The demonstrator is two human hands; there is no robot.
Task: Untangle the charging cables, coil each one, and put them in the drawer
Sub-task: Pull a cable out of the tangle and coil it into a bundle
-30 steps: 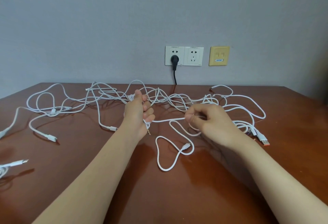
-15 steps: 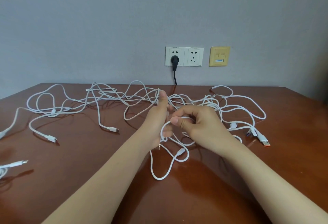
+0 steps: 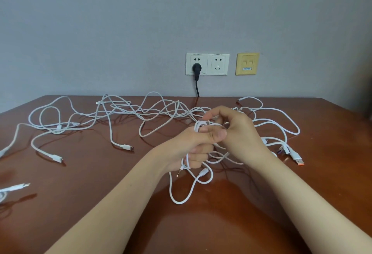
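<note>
At frame centre, the left hand [image 3: 198, 145] grips a coiled white cable [image 3: 189, 191] while the right hand [image 3: 234, 131] pinches its strand above a wooden worktop [image 3: 100, 183].

A glossy reddish-brown wooden surface [image 3: 100, 189] carries white charging cables [image 3: 124, 111], which sprawl in a tangle across its far half. An orange-tipped USB plug [image 3: 299, 161] lies at the right. A loose cable end [image 3: 15, 187] rests at the left edge, and a cable loop [image 3: 181, 200] lies near the centre.
</note>
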